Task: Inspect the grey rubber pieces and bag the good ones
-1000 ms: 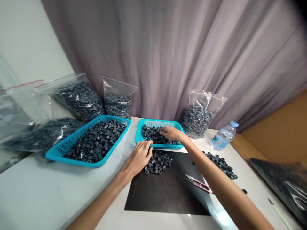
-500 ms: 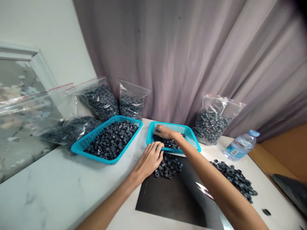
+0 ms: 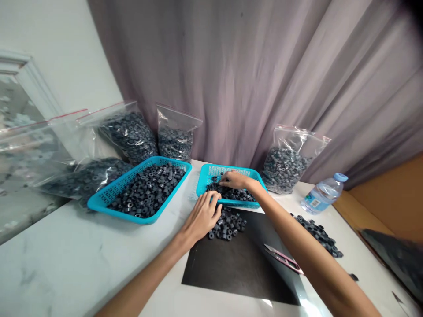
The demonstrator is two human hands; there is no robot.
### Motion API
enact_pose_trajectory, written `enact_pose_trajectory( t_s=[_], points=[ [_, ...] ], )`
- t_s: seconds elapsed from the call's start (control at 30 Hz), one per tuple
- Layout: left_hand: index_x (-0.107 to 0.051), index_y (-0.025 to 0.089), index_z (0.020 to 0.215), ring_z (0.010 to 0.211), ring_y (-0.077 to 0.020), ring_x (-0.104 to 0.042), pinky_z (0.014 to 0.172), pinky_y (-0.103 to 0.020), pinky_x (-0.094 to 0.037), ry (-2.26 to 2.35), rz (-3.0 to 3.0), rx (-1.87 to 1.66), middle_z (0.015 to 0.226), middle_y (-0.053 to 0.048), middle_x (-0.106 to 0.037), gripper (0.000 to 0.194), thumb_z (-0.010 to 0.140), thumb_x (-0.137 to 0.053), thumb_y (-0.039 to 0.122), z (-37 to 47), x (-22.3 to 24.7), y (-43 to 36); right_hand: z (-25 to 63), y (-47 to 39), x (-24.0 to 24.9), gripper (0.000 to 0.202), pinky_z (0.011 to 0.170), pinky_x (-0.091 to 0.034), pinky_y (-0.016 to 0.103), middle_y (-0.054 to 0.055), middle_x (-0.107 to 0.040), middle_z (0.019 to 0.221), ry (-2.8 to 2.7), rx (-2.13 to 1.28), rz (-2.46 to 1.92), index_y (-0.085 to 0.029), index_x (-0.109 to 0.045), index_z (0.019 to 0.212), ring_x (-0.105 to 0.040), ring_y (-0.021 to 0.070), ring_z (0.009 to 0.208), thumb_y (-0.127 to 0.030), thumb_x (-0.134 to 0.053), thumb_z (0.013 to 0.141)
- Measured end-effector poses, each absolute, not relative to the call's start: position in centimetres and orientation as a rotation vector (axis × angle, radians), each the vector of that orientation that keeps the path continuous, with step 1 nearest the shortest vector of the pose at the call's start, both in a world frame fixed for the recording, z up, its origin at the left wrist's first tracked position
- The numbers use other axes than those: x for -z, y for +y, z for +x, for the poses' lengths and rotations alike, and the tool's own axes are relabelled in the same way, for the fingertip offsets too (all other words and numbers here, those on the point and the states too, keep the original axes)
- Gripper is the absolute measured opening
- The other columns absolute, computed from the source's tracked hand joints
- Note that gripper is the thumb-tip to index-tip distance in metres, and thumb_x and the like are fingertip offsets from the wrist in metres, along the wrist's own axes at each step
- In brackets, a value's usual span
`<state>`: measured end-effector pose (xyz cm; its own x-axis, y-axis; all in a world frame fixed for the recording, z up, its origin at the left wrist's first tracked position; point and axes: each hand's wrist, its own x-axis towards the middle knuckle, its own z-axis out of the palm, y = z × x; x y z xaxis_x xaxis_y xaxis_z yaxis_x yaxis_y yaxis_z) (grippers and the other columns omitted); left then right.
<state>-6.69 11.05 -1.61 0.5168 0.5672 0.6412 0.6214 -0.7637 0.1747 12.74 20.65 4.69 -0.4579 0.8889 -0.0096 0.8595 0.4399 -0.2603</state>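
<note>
My left hand (image 3: 204, 215) rests at the near left rim of the right blue basket (image 3: 259, 177), its fingers bent over the edge and closed on it. Inside that basket my right hand (image 3: 234, 179) is over the dark ring-shaped pieces (image 3: 231, 193), fingers curled together; whatever they pinch is hidden. A small pile of the same pieces (image 3: 228, 225) lies on a black sheet (image 3: 238, 268) just in front of the basket, beside my left fingers.
A fuller blue basket (image 3: 145, 220) stands at the left. Bags of pieces stand behind it, another bag (image 3: 286, 167) at the right. A water bottle (image 3: 322, 195), loose pieces (image 3: 319, 233) and pink snips (image 3: 284, 259) are on the right.
My right hand has shifted right within the basket, and more of the snips shows beside my right forearm. The whole view has moved slightly.
</note>
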Motion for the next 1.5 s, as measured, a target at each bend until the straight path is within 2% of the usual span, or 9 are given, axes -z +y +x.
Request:
enact_pose_trajectory(
  t_s=[0.13, 0.2, 0.27, 0.43, 0.67, 1.0, 1.13, 1.33, 1.5],
  points=[
    [-0.058, 0.020, 0.108, 0.111, -0.0257, -0.059, 0.098, -0.042, -0.048, -0.999, -2.679, 1.118, 0.116, -0.011, -0.058, 0.019, 0.097, -0.044, 0.017, -6.7, 0.6, 11.3, 15.1, 17.1, -4.9, 0.023, 0.104, -0.043, 0.044, 0.009, -0.066, 0.114, -2.443, -0.198, -1.439, -0.018, -0.067, 0.112, -0.059, 0.0229, 0.112, -0.031, -0.051, 0.101],
    [-0.061, 0.020, 0.104, 0.113, -0.0256, -0.057, 0.101, -0.042, -0.046, -0.962, -2.688, 1.142, 0.118, -0.011, -0.059, 0.020, 0.098, -0.043, 0.016, -6.6, -0.2, 11.4, 16.0, 14.1, -4.9, 0.028, 0.108, -0.037, 0.043, 0.010, -0.064, 0.118, -2.367, -0.114, -1.389, -0.021, -0.066, 0.117, -0.054, 0.0235, 0.117, -0.030, -0.043, 0.104],
    [-0.063, 0.020, 0.102, 0.110, -0.0256, -0.058, 0.100, -0.043, -0.046, -0.919, -2.718, 1.141, 0.114, -0.011, -0.061, 0.021, 0.097, -0.043, 0.016, -6.5, -1.0, 11.2, 16.8, 10.5, -4.5, 0.029, 0.105, -0.039, 0.042, 0.010, -0.064, 0.117, -2.328, -0.058, -1.351, -0.022, -0.065, 0.120, -0.054, 0.0237, 0.112, -0.032, -0.042, 0.104],
    [-0.066, 0.023, 0.096, 0.092, -0.0214, -0.063, 0.091, -0.038, -0.049, -0.735, -2.900, 0.960, 0.096, -0.004, -0.067, 0.018, 0.097, -0.048, 0.018, -6.2, -2.3, 9.2, 18.3, 1.6, -1.2, 0.029, 0.079, -0.049, 0.041, 0.009, -0.066, 0.088, -2.320, -0.031, -1.303, -0.024, -0.066, 0.116, -0.056, 0.0254, 0.088, -0.025, -0.040, 0.102],
    [-0.066, 0.024, 0.115, 0.100, -0.0252, -0.061, 0.091, -0.041, -0.048, -0.946, -2.953, 0.892, 0.108, -0.006, -0.065, 0.025, 0.094, -0.059, 0.034, -4.7, 0.0, 7.1, 17.6, -1.8, 3.1, 0.032, 0.086, -0.055, 0.044, 0.009, -0.061, 0.111, -2.047, -0.205, -1.387, -0.029, -0.050, 0.131, -0.061, 0.0251, 0.100, -0.026, -0.050, 0.099],
    [-0.071, 0.026, 0.102, 0.100, -0.0208, -0.062, 0.092, -0.039, -0.048, -1.126, -3.026, 1.090, 0.103, -0.002, -0.069, 0.013, 0.094, -0.061, 0.030, -4.0, 0.6, 7.7, 17.1, -2.3, 4.3, 0.022, 0.083, -0.054, 0.043, 0.009, -0.060, 0.107, -1.854, -0.226, -1.392, -0.027, -0.054, 0.121, -0.062, 0.0255, 0.097, -0.026, -0.048, 0.100],
    [-0.069, 0.026, 0.101, 0.105, -0.0199, -0.063, 0.097, -0.038, -0.048, -1.113, -3.141, 1.344, 0.104, -0.001, -0.072, 0.011, 0.093, -0.062, 0.028, -4.0, 0.2, 6.9, 16.5, -2.9, 3.9, 0.019, 0.080, -0.054, 0.041, 0.009, -0.060, 0.104, -1.764, -0.359, -1.303, -0.028, -0.057, 0.117, -0.061, 0.0243, 0.092, -0.028, -0.052, 0.099],
    [-0.066, 0.026, 0.106, 0.105, -0.0168, -0.066, 0.097, -0.033, -0.050, -1.033, -3.256, 1.520, 0.107, 0.000, -0.072, 0.014, 0.094, -0.061, 0.021, -3.0, 0.0, 4.0, 14.6, -3.8, 3.1, 0.024, 0.084, -0.056, 0.038, 0.005, -0.065, 0.097, -1.301, -0.877, -1.140, -0.027, -0.056, 0.120, -0.065, 0.0206, 0.091, -0.037, -0.057, 0.097],
    [-0.063, 0.028, 0.114, 0.091, -0.0142, -0.068, 0.086, -0.028, -0.056, -1.111, -3.239, 1.544, 0.106, 0.000, -0.072, 0.024, 0.092, -0.064, 0.020, -2.6, 0.0, 2.9, 14.6, -3.6, 2.8, 0.021, 0.076, -0.058, 0.033, 0.003, -0.068, 0.089, -1.121, -1.046, -1.005, -0.026, -0.064, 0.110, -0.066, 0.0179, 0.081, -0.036, -0.066, 0.092]
  ],
)
